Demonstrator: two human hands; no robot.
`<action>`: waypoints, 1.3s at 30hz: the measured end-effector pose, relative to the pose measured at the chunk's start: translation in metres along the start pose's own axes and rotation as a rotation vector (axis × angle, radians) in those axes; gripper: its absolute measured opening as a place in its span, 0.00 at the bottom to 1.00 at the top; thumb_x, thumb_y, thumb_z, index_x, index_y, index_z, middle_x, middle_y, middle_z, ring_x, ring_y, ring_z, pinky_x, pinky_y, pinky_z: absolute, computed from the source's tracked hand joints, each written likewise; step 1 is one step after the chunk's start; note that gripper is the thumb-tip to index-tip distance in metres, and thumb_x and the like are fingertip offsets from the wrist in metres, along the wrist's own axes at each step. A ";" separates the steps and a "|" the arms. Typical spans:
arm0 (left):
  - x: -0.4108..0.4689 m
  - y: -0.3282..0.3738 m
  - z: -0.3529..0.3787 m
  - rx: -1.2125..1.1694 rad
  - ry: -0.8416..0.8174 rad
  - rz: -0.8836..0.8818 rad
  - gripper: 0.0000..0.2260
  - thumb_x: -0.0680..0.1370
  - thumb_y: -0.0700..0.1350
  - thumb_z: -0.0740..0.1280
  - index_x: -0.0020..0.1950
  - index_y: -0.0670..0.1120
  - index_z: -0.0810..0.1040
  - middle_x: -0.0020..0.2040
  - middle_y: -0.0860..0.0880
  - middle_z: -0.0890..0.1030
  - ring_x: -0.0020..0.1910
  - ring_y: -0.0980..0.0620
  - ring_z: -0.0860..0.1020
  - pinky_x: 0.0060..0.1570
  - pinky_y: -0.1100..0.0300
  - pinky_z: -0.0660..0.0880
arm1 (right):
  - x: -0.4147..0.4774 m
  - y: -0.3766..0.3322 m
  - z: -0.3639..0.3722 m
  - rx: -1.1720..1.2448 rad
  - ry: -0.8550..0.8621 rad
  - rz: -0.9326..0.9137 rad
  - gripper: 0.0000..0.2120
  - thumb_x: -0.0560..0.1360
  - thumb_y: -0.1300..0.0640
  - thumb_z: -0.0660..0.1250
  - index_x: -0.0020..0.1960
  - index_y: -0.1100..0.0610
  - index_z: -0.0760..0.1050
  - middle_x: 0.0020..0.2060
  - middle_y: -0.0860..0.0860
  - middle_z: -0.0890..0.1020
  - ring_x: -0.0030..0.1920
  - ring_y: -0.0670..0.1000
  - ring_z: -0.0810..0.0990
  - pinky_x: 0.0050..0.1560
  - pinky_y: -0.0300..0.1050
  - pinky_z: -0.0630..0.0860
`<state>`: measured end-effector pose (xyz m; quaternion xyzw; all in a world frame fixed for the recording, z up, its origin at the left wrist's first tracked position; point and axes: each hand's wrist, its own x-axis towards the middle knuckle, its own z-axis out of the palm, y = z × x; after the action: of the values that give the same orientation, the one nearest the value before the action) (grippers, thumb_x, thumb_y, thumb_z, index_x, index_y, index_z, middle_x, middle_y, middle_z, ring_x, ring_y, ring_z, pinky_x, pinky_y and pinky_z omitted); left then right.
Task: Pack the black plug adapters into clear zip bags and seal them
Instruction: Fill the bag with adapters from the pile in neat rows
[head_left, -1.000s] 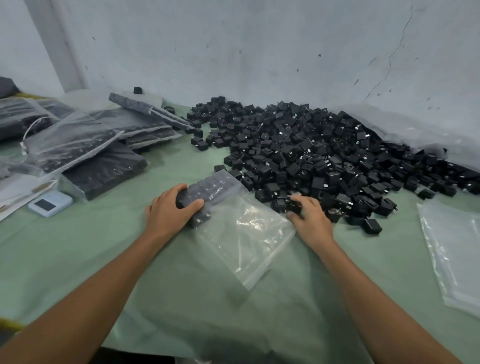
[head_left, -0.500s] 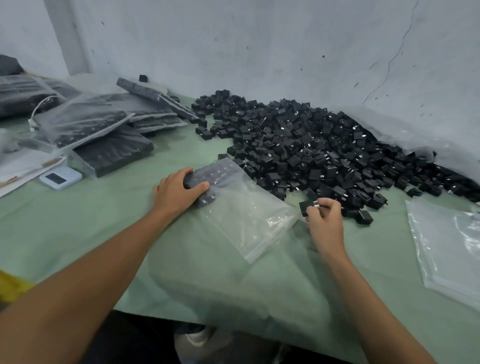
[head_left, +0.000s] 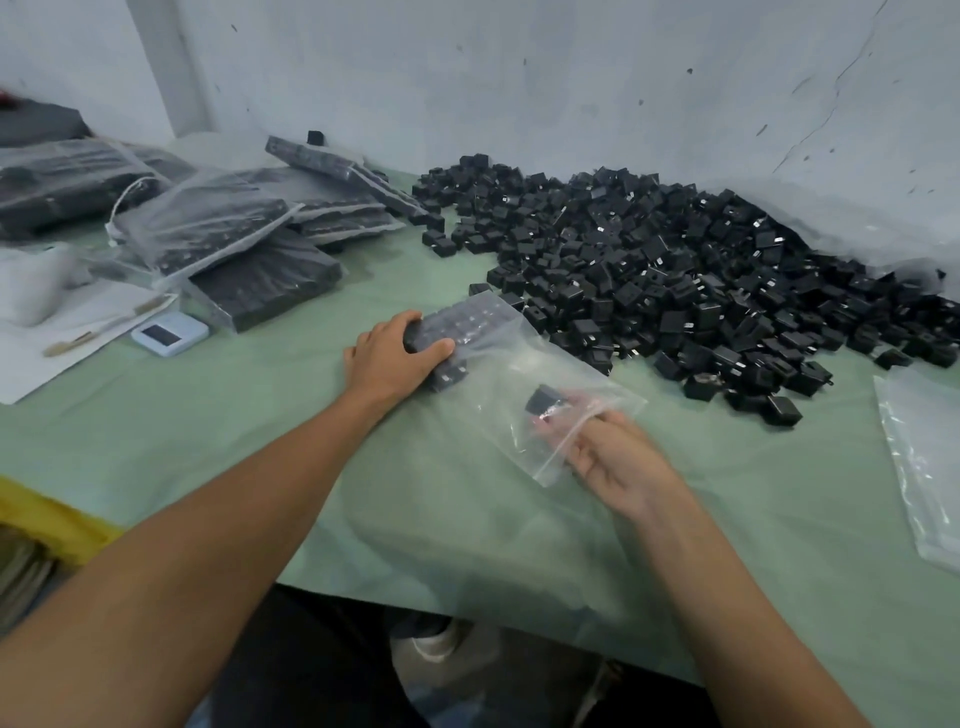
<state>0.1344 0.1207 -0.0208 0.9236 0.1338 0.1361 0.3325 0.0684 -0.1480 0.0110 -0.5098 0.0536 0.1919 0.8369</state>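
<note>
Head view. Clear zip bag (head_left: 519, 364): lies flat on the green tabletop (head_left: 208, 441), its far end filled with packed adapters (head_left: 462, 322) in rows. Left hand (head_left: 397, 358): grips that filled end, thumb across the top; the bag runs from it toward 4 o'clock. Right hand (head_left: 618, 457): at the bag's mouth, fingertips inside, blurred, pinching a single adapter (head_left: 545, 402) at the hand's 10 o'clock. Loose adapter pile (head_left: 675, 270): just beside the bag, at its 1 o'clock. Filled bags (head_left: 223, 228): 10 o'clock. Empty bags (head_left: 924, 467): 3 o'clock.
</note>
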 end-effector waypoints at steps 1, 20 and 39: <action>0.000 0.000 0.000 -0.001 0.001 0.000 0.32 0.71 0.71 0.65 0.71 0.58 0.70 0.68 0.51 0.76 0.67 0.45 0.72 0.67 0.49 0.62 | 0.009 -0.002 0.007 0.022 -0.043 0.020 0.09 0.78 0.71 0.62 0.57 0.67 0.76 0.45 0.60 0.85 0.43 0.54 0.87 0.42 0.42 0.83; 0.000 -0.002 0.000 0.011 0.042 0.026 0.30 0.70 0.71 0.65 0.68 0.58 0.72 0.66 0.52 0.77 0.65 0.46 0.73 0.67 0.48 0.66 | 0.086 0.025 0.065 -0.791 0.121 -0.298 0.13 0.74 0.53 0.62 0.56 0.52 0.79 0.49 0.54 0.83 0.52 0.59 0.83 0.56 0.58 0.80; -0.025 0.005 0.004 0.160 -0.009 0.495 0.13 0.84 0.57 0.52 0.61 0.64 0.74 0.63 0.65 0.69 0.63 0.65 0.61 0.59 0.58 0.51 | 0.076 0.024 0.065 -1.013 0.086 -0.372 0.14 0.79 0.61 0.63 0.63 0.57 0.78 0.56 0.56 0.82 0.57 0.55 0.80 0.58 0.44 0.74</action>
<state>0.1131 0.1062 -0.0242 0.9522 -0.0873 0.1980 0.2157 0.1225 -0.0613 -0.0004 -0.8577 -0.1027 0.0214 0.5033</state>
